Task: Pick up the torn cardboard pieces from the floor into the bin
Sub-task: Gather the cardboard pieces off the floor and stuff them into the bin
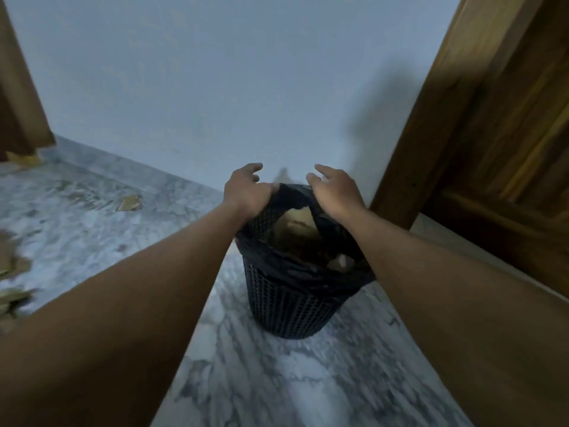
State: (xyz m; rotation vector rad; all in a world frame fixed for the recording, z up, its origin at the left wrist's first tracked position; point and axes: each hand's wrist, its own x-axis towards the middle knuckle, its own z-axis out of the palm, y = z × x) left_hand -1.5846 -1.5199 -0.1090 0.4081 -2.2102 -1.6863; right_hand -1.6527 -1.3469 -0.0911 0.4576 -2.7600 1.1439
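Note:
A black mesh bin lined with a black bag stands on the marble floor near the wall, tilted toward me. Brown cardboard pieces lie inside it. My left hand grips the bin's far left rim and bag edge, thumb hooked over it. My right hand rests on the far right rim, fingers curled over the bag. A torn cardboard piece lies on the floor to the left. More torn pieces are heaped at the left edge.
A pale wall rises just behind the bin. A wooden door and frame stand to the right. Brown wood and a cardboard scrap sit at the far left. Grey marble floor spreads in front.

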